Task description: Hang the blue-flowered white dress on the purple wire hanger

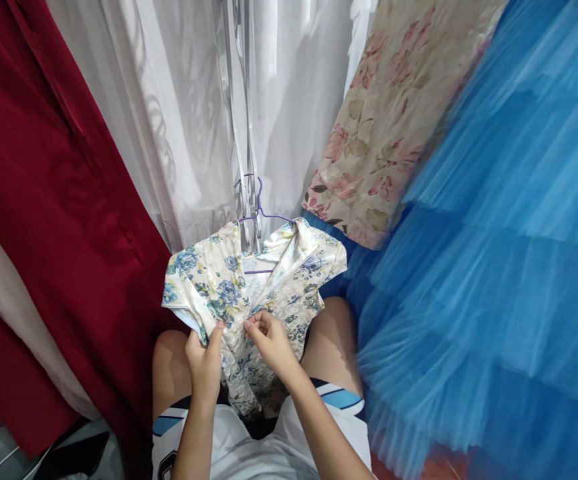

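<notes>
A cream short-sleeved dress with blue flowers hangs on a purple hanger in front of my lap. Its lower part drops between my legs, and its end is hidden. The neck opening gapes, with a pale zipper edge running down from the right shoulder. My left hand grips the cloth below the left sleeve, thumb on top. At the lower end of the opening, my right hand pinches the dress with thumb and forefinger. Whether a zipper pull is between those fingertips, I cannot tell.
Dark red cloth hangs on the left, white sheer cloth behind. Pale metal bars stand upright at the hanger's hook. A pink-flowered beige garment and a layered blue tulle skirt hang close on the right.
</notes>
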### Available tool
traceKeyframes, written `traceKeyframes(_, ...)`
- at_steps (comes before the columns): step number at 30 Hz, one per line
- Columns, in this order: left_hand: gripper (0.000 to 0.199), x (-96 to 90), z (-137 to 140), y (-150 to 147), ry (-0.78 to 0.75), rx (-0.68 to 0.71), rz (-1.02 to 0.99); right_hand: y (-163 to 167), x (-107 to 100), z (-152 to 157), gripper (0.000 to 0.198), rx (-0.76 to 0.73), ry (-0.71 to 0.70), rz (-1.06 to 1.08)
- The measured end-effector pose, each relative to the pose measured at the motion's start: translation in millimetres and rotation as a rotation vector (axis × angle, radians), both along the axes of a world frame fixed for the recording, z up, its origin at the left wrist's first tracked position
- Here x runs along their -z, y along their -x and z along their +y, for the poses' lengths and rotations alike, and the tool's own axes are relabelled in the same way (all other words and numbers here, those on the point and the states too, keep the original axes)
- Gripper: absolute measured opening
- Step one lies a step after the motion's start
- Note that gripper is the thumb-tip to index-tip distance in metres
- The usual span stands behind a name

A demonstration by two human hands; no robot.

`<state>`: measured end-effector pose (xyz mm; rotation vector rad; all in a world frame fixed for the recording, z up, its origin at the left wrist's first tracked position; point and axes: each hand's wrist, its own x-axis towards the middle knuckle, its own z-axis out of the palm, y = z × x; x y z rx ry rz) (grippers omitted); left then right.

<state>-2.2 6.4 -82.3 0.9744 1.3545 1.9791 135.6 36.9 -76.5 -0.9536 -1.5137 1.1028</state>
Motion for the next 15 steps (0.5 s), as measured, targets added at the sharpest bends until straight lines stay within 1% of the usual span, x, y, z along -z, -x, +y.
traceKeyframes(2, 0.042, -0.4, -1.0, -0.8, -0.022, 0.01, 0.012, 1.3, 1.3, -0.4, 0.024, 0.012, -0.006, 0.024)
traceKeyframes(3, 0.043, -0.8, -0.8, 0.3, -0.065, -0.033, 0.019, 0.1, 2.3, -0.7, 0.025, 0.009, 0.0, 0.03)
traceKeyframes(4, 0.046, -1.1, -0.3, 2.0, -0.126, -0.113, 0.035, -2.3, 3.1, -1.2, 0.026, 0.001, 0.013, 0.032)
traceKeyframes(5, 0.051, -1.0, 0.3, 3.7, -0.195, -0.225, 0.069, -5.6, 3.6, -1.9, 0.028, -0.007, 0.03, 0.036)
traceKeyframes(7, 0.06, 1.5, 1.3, 4.4, -0.323, -0.445, 0.191, -12.9, 2.5, -4.4, 0.031, -0.002, 0.059, 0.049)
traceKeyframes(8, 0.06, 4.3, 1.4, 1.9, -0.354, -0.482, 0.277, -15.9, 0.8, -6.5, 0.033, 0.008, 0.066, 0.057)
traceKeyframes(9, 0.055, 8.1, 1.2, -2.9, -0.356, -0.447, 0.37, -18.0, -1.5, -9.2, 0.033, 0.02, 0.07, 0.069)
traceKeyframes(11, 0.042, 17.7, 0.6, -18.6, -0.313, -0.248, 0.511, -19.1, -6.7, -16.1, 0.033, 0.025, 0.083, 0.107)
traceKeyframes(13, 0.027, 27.0, 0.9, -37.9, -0.253, -0.046, 0.577, -18.3, -11.2, -23.1, 0.031, -0.01, 0.113, 0.153)
traceKeyframes(15, 0.008, 32.2, 2.9, -53.3, -0.231, 0.048, 0.589, -19.7, -15.5, -26.7, 0.032, -0.046, 0.139, 0.204)
